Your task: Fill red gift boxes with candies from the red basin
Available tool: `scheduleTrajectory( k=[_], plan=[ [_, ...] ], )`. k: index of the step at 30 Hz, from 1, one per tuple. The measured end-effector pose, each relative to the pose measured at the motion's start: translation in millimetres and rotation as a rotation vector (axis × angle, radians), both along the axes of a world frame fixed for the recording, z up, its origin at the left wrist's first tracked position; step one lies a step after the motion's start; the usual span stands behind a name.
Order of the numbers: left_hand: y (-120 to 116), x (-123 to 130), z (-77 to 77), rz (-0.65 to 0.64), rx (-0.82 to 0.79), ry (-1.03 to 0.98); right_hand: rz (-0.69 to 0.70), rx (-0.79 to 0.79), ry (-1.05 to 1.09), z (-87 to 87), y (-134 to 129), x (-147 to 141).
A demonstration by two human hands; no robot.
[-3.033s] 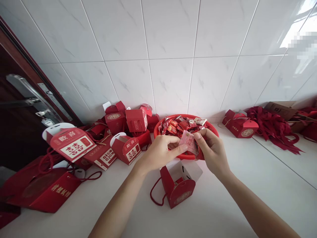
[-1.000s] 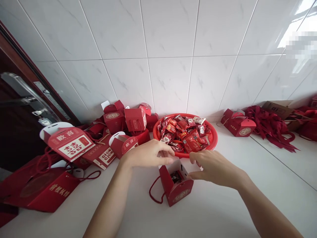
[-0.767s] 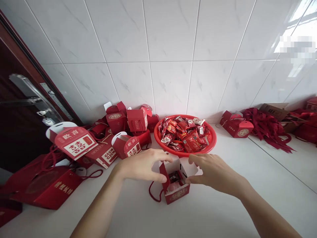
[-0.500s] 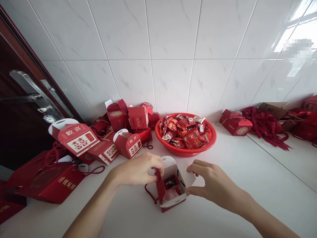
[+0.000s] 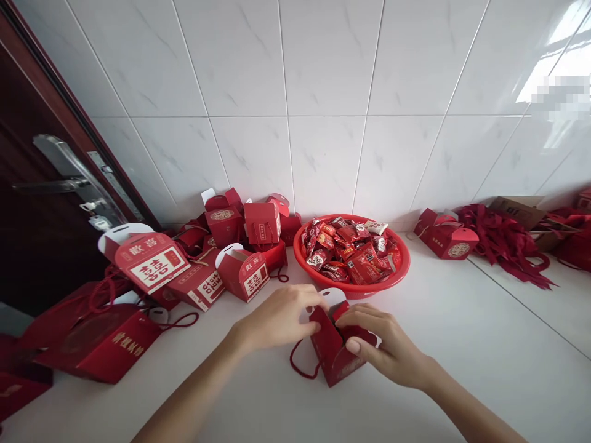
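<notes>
A small red paper candy box [image 5: 342,364] stands on the white tabletop in front of me, a dark red cord [image 5: 302,369] looped out on its left. My left hand [image 5: 289,314] pinches the box's left side panel between thumb and fingers. Over the right side, my right hand [image 5: 385,341] has its fingers curled on the right panel, folding it inward. One rounded white-lined flap [image 5: 333,297] still sticks up at the back. Both hands and the panels hide most of the inside. Just behind sits a red plastic basket [image 5: 401,271] heaped with wrapped sweets [image 5: 364,261].
Several red boxes [image 5: 159,264] with cords are piled at left, near a dark door [image 5: 28,215] with a metal handle. At right rear are another red box [image 5: 447,237], a heap of dark red ribbons [image 5: 496,240] and a brown carton [image 5: 517,212]. A tiled wall rises behind.
The box's right panel has swung up and inward under my right hand, and the front is raised too. Sweets that showed inside are now hidden. Both hands moved slightly right with the box.
</notes>
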State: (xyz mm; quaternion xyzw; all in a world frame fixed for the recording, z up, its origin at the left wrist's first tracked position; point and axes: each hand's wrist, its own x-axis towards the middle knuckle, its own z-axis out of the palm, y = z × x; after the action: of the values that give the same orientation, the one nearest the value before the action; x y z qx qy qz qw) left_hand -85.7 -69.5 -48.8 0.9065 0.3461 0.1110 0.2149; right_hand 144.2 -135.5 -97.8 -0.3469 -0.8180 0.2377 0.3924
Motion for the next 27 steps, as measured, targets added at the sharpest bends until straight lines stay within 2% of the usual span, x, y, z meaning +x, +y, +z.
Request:
scheduleTrajectory(
  k=[5, 13, 17, 22, 27],
  plan=[
    [-6.7, 8.5, -8.8, 0.061, -0.026, -0.06, 0.015, -0.092, 0.11, -11.6, 3.2, 12.7],
    [-10.9, 18.8, -19.6, 0.233, 0.064, -0.154, -0.104, -0.047, 0.224, -22.6, 9.8, 15.1],
    [-11.0, 19.3, -17.4, 0.175, -0.002, -0.168, -0.205, -0.009, 0.204, -29.6, 8.7, 9.5],
    [-15.0, 18.8, -11.3, 0.097, -0.079, -0.174, -0.261, -0.002, 0.157, -32.1, 8.0, 6.7],
    [-22.2, 17.0, -14.1, 0.144, -0.17, -0.002, -0.293, -0.011, 0.158, -32.4, 9.9, 6.2]
  ],
)
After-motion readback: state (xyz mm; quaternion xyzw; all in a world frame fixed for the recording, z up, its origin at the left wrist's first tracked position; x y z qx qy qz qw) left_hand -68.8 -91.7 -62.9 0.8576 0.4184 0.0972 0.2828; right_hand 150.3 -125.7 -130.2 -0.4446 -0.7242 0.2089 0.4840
